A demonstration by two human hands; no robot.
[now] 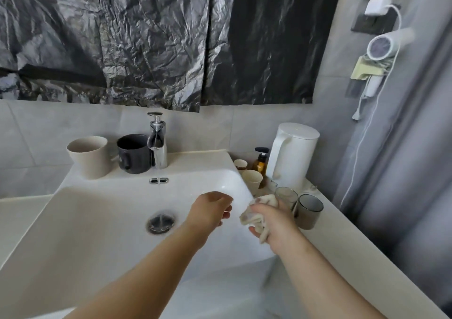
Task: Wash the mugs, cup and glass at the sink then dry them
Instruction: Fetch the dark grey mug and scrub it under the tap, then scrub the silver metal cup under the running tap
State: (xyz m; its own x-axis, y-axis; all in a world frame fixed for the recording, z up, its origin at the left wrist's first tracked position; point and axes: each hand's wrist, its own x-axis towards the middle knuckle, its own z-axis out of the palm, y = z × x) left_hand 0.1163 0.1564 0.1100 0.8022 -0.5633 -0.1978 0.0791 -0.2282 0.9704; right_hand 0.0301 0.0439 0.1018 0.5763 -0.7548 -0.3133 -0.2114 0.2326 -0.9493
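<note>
While the tap (160, 152) runs: a thin stream falls into the white sink (73, 233) and onto its drain (161, 221).
Mug: one dark grey mug (134, 153), glossy and upright with its handle on the near side. It stands on the sink's back ledge, just left of the tap.
Cup: one beige cup (88, 157), matt, with no handle and wider at the rim. It stands upright on the same ledge, left of the mug.
Glasses: two, upright on the counter just right of the sink, a clear glass (286, 197) and a smoky grey glass (309, 211). Whether they touch, I cannot tell.
Small cups: two by the sink's back right corner, a pale small cup (252, 181) and a brown-rimmed small cup (241, 164).
Left hand (211, 208): over the sink, right of the drain, fingers loosely curled, holding nothing.
Right hand (274, 218): at the sink's right rim, fingers wrapped round a crumpled pale cloth (254, 217).
Also right of the sink: one amber pump bottle (261, 163), one white kettle (293, 154).
</note>
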